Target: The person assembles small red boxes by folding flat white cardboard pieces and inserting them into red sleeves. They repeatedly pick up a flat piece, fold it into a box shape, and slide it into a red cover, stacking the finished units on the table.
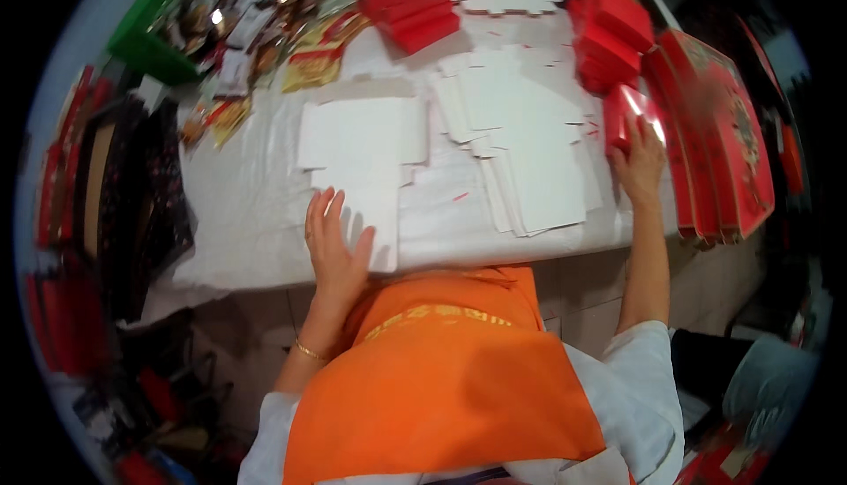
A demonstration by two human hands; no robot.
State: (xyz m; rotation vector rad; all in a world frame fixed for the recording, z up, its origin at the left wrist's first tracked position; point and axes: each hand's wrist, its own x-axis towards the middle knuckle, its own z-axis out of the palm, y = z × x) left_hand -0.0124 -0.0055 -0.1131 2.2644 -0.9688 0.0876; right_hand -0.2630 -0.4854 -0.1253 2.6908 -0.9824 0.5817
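Two hands working wide apart: the left hand (338,249) is at nine o'clock, fingers spread and thumb held away, over the lower end of a flat white card (362,137). Pressing or hovering? Can't tell. That card lies unfolded towards eleven o'clock, tabs out, gripped by nobody.

Out at two o'clock, the right hand (642,167) has its fingers on a shiny red box (625,101), just below the red box stack (609,31); whether they're clamped on it, can't tell.

The step in hand looks like handling that box, a pick-up or a set-down, with the card lying ready. If it's folding next, that calls for both hands on the card, creasing the tabs squarely without dragging the loose white pile (534,150) at one o'clock.
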